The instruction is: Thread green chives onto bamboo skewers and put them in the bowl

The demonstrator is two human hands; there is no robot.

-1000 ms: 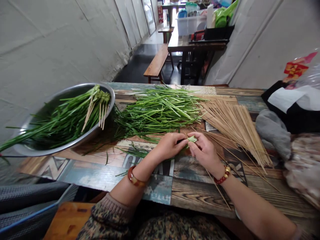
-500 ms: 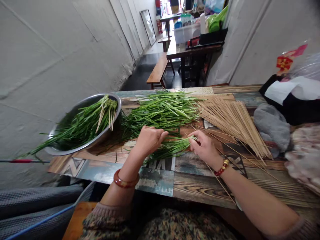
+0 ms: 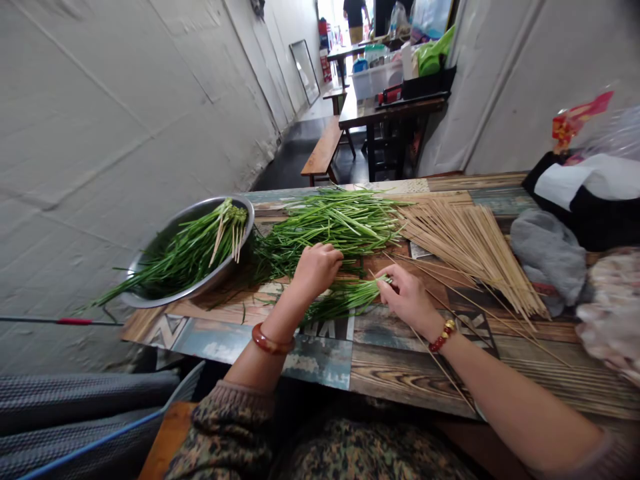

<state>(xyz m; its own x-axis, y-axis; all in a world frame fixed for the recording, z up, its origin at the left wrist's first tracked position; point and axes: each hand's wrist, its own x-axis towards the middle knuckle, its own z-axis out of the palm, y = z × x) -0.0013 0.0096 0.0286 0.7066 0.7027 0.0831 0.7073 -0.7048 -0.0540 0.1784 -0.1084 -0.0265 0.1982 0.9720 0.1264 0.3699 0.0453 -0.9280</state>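
My right hand (image 3: pixel 409 296) pinches the cut ends of a small bunch of green chives (image 3: pixel 345 298) that lies flat on the patterned table (image 3: pixel 400 373). My left hand (image 3: pixel 317 268) reaches into the near edge of a large loose pile of chives (image 3: pixel 330 223), fingers curled over some stalks. Whether it grips any is hidden. A fan of bamboo skewers (image 3: pixel 467 243) lies just right of my right hand. One skewer (image 3: pixel 440 370) runs along the table beside my right wrist.
A steel bowl (image 3: pixel 150 263) with skewered chive bundles stands at the left table edge by the wall. Grey cloth (image 3: pixel 547 257), a black bag (image 3: pixel 590 200) and plastic bags crowd the right side. Benches, another table and a person stand far back.
My left hand let go of the small bunch and moved left and away into the big chive pile. My right hand kept hold of the bunch's ends. The view shifted left.
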